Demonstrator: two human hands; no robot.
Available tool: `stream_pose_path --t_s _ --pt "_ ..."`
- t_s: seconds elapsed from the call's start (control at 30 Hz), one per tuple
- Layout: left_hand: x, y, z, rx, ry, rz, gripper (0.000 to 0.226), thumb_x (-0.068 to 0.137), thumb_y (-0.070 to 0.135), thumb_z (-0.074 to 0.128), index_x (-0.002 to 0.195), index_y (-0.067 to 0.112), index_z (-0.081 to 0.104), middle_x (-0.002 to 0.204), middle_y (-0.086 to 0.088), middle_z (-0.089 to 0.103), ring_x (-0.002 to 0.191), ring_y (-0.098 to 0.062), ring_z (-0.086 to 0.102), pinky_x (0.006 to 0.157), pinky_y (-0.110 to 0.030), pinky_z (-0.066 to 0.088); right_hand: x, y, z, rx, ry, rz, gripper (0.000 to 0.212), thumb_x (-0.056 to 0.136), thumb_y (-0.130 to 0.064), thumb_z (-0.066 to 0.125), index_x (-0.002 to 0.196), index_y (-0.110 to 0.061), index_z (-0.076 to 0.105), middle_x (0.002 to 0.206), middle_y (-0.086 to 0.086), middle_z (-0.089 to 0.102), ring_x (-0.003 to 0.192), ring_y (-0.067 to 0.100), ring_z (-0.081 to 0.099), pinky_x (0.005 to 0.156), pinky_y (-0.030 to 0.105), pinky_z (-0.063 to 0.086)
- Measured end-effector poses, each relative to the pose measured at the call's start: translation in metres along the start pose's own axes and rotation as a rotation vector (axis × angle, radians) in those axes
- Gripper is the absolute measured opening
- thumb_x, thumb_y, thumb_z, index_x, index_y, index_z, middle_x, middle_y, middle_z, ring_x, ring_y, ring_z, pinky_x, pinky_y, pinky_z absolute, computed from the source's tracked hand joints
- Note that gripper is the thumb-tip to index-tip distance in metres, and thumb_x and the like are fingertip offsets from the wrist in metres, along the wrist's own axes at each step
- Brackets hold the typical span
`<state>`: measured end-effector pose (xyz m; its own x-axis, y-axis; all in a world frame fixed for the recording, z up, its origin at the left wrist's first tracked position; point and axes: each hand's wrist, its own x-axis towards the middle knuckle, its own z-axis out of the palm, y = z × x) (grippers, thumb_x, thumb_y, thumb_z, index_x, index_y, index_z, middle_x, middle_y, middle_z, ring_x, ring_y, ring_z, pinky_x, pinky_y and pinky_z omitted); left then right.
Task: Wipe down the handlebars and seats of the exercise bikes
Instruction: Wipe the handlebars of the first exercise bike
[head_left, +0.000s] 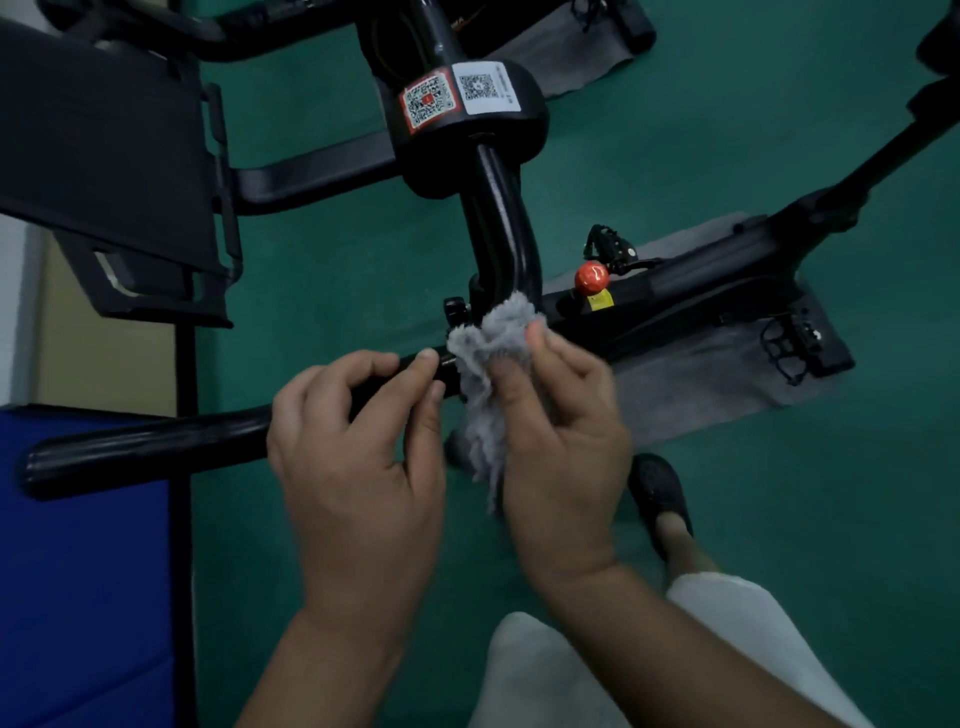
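A black exercise bike fills the view from above. Its near handlebar runs from lower left toward the centre stem. My left hand curls its fingers round this bar near its inner end. My right hand pinches a fluffy grey cloth and holds it against the bar right beside my left fingers. Part of the cloth hangs down below the bar. The far handlebar branches left from the hub with two QR stickers. No seat is in view.
A black screen or tablet mount sits at upper left. A red knob and pedals lie on the frame over a grey mat. Green floor surrounds it; a blue panel stands at left. My shoe is below.
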<state>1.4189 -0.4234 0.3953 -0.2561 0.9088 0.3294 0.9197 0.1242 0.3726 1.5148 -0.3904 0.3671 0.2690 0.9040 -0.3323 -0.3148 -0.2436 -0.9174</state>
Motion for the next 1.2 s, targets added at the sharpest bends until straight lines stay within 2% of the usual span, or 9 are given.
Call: stream_pose_path --t_s 0.13,0.27,0.4,0.57,0.73,0.9,1.0,1.13,1.2 --pt "0.002 -0.007 -0.003 0.003 -0.003 0.046 0.025 0.097 0.025 0.063 0.119 0.019 0.073 0.108 -0.002 0.061 0.11 -0.02 0.047 0.091 -0.043 0.047 0.016 0.0 0.009 0.09 0.099 -0.018 0.03 0.088 -0.018 0.07 0.118 -0.015 0.068 0.115 -0.003 0.059 0.102 -0.003 0.061 0.081 0.006 0.047" --pt "-0.002 -0.013 -0.007 -0.008 0.006 0.061 0.024 0.098 0.019 0.065 0.12 0.014 0.072 0.109 -0.006 0.059 0.11 -0.011 0.041 0.094 -0.014 0.037 -0.022 0.015 0.02 0.135 0.104 -0.051 0.03 0.079 -0.024 0.072 0.109 -0.025 0.069 0.109 0.004 0.054 0.105 0.013 0.061 0.087 0.016 0.05" --pt "-0.005 -0.017 -0.011 0.002 -0.003 0.106 0.025 0.097 0.02 0.065 0.121 0.012 0.071 0.111 -0.009 0.058 0.112 -0.01 0.038 0.096 -0.01 0.032 -0.007 0.018 0.013 0.143 0.163 -0.048 0.025 0.081 -0.015 0.076 0.101 -0.029 0.07 0.113 0.004 0.064 0.104 0.009 0.065 0.088 0.021 0.054" --pt "-0.01 -0.028 -0.023 0.048 0.011 0.095 0.026 0.098 0.023 0.063 0.12 0.012 0.072 0.111 -0.01 0.058 0.111 -0.019 0.044 0.093 -0.023 0.039 -0.027 0.026 0.03 0.219 0.172 0.05 0.017 0.079 -0.017 0.079 0.091 -0.026 0.071 0.113 0.011 0.067 0.105 0.019 0.067 0.089 0.043 0.056" --pt "-0.015 -0.041 -0.041 0.106 0.039 0.074 0.025 0.099 0.023 0.064 0.119 0.011 0.072 0.112 -0.011 0.058 0.115 -0.027 0.044 0.095 -0.017 0.033 -0.009 0.022 0.021 0.201 0.242 0.006 0.028 0.073 -0.031 0.082 0.095 -0.016 0.072 0.107 0.009 0.07 0.102 0.024 0.068 0.088 0.046 0.056" --pt "-0.018 -0.056 -0.053 0.149 0.113 0.068 0.024 0.099 0.023 0.064 0.117 0.01 0.073 0.115 -0.016 0.059 0.117 -0.029 0.037 0.099 -0.022 0.032 -0.048 0.032 0.049 0.157 0.124 0.048 0.017 0.076 -0.024 0.081 0.085 -0.027 0.067 0.108 0.02 0.066 0.095 0.024 0.069 0.083 0.045 0.058" --pt "-0.021 -0.065 -0.058 0.18 0.146 0.064 0.024 0.099 0.024 0.064 0.117 0.012 0.073 0.12 -0.017 0.057 0.12 -0.029 0.033 0.1 -0.037 0.038 -0.046 0.035 0.045 0.083 0.113 -0.034 0.016 0.073 -0.024 0.083 0.08 -0.032 0.071 0.104 0.017 0.066 0.095 0.023 0.068 0.085 0.046 0.057" --pt "-0.02 -0.075 -0.072 0.192 0.22 -0.006 0.026 0.099 0.026 0.065 0.122 0.014 0.07 0.133 -0.021 0.049 0.127 -0.034 0.029 0.107 -0.023 0.026 -0.034 0.034 0.035 0.042 0.227 -0.122 0.014 0.076 -0.021 0.081 0.084 -0.023 0.07 0.104 0.015 0.067 0.098 0.022 0.067 0.087 0.046 0.055" --pt "-0.021 -0.081 -0.077 0.168 0.239 -0.053 0.029 0.099 0.026 0.065 0.125 0.013 0.067 0.136 -0.023 0.045 0.129 -0.04 0.034 0.11 -0.029 0.03 -0.045 0.036 0.047 0.019 0.198 -0.157 0.017 0.077 -0.016 0.08 0.081 -0.026 0.067 0.103 0.015 0.065 0.096 0.015 0.066 0.086 0.04 0.056"
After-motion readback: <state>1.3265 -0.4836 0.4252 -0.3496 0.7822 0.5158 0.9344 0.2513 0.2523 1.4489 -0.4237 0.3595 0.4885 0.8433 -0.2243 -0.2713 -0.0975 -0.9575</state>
